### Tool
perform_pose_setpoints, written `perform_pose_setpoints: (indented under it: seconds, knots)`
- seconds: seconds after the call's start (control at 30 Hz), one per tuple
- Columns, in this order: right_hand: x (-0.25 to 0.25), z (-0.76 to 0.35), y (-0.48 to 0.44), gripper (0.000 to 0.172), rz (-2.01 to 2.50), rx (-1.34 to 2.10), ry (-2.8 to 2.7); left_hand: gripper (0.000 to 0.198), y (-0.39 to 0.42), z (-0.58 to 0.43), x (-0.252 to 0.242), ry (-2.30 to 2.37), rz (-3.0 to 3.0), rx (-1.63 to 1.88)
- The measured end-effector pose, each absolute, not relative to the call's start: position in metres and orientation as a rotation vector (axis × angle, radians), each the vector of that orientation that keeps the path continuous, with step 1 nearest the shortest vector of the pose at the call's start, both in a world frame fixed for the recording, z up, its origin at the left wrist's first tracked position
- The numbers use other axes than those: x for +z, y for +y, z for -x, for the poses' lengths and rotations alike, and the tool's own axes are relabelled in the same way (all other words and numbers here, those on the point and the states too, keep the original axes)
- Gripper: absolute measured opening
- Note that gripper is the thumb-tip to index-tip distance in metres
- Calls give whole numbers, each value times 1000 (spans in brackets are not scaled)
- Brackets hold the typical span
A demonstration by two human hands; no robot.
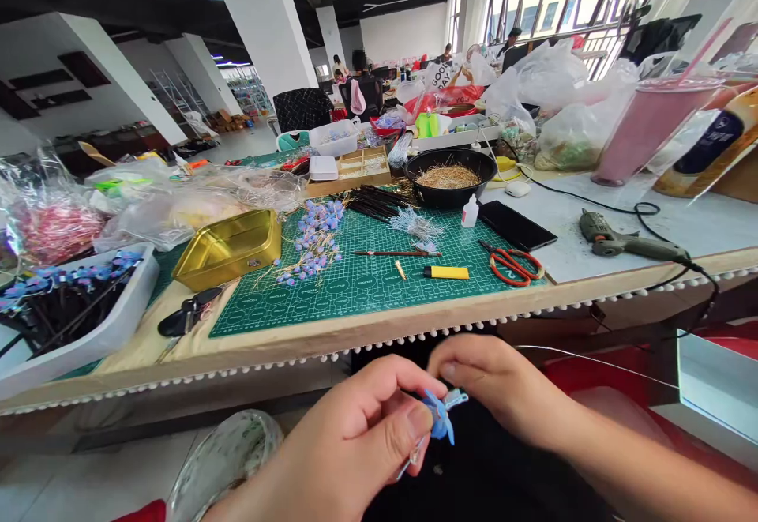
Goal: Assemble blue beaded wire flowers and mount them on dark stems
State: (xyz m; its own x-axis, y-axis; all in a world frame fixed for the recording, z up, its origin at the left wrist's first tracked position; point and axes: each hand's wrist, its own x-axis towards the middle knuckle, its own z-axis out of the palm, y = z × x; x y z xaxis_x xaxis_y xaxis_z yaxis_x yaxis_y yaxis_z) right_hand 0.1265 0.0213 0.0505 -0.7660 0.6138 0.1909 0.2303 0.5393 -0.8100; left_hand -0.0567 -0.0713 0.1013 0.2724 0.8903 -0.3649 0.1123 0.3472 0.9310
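Note:
A small blue flower [439, 415] with petal-like pieces is pinched between the thumb and forefinger of my left hand [379, 427], in front of the table edge. A thin pale stem or wire hangs below those fingers. Close beside the flower is my right hand [489, 372], its fingers curled together and slightly blurred; what they hold, if anything, is hidden. A light blue-white piece [455, 399] shows between the two hands. Behind the right wrist, a thin white thread [592, 362] stretches off to the right.
On the green cutting mat [355, 301] lie blue-purple flower stems [313, 242], orange-handled scissors [514, 265], a yellow lighter [447, 272] and a glue bottle [470, 212]. A gold tin [230, 252] stands left, a glue gun [628, 242] right. Below is a bin [225, 455].

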Motion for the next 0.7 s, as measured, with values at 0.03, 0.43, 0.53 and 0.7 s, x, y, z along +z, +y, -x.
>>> perform_pose_setpoints:
  seconds: [0.03, 0.43, 0.53, 0.7]
  knots:
    - [57, -122, 29, 25, 642, 1110, -2332, 28, -73, 56, 101, 1217, -1179, 688]
    - [95, -131, 14, 17, 512, 100, -2423, 24, -76, 55, 104, 1496, -1906, 607]
    - [75, -140, -2, 17, 574, 65, -2371, 23, -72, 56, 104, 1541, -1873, 676]
    - [52, -158, -19, 14, 538, -7, -2319, 26, -67, 64, 107, 1543, -1664, 753]
